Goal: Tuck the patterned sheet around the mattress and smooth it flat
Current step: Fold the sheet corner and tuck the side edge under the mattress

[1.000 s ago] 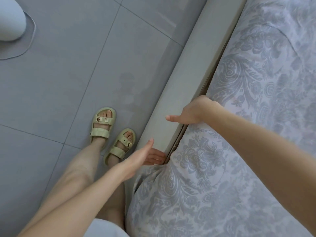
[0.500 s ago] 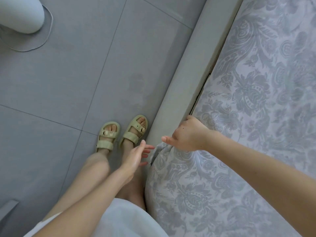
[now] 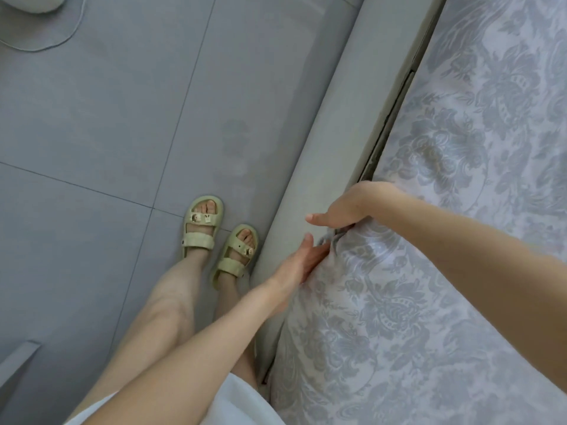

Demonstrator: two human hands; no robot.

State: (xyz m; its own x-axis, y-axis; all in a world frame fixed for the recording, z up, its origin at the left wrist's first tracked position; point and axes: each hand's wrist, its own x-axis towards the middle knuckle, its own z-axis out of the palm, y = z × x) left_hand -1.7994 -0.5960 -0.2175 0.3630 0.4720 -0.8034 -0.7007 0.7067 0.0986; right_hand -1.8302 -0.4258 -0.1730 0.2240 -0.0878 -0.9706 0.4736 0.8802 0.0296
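Most of the frame's right half is the grey-and-white floral fabric sheet (image 3: 445,271), its edge bunched beside the grey padded bed rail (image 3: 322,133). Apart 0.5 s ago, the left hand (image 3: 299,265) now presses flat against that bulge; the right hand (image 3: 346,207) curls its fingers over the edge, so tucking looks underway.

sheet (image 3: 460,210): pale lilac-white, grey floral damask
sandals (image 3: 201,230): pale yellow-green
floor (image 3: 107,118): grey tiles
bed frame (image 3: 331,124): light grey

The left hand (image 3: 299,265), hovering before, now presses flat against the patterned sheet (image 3: 383,302); the right hand (image 3: 346,207) bunches its edge.
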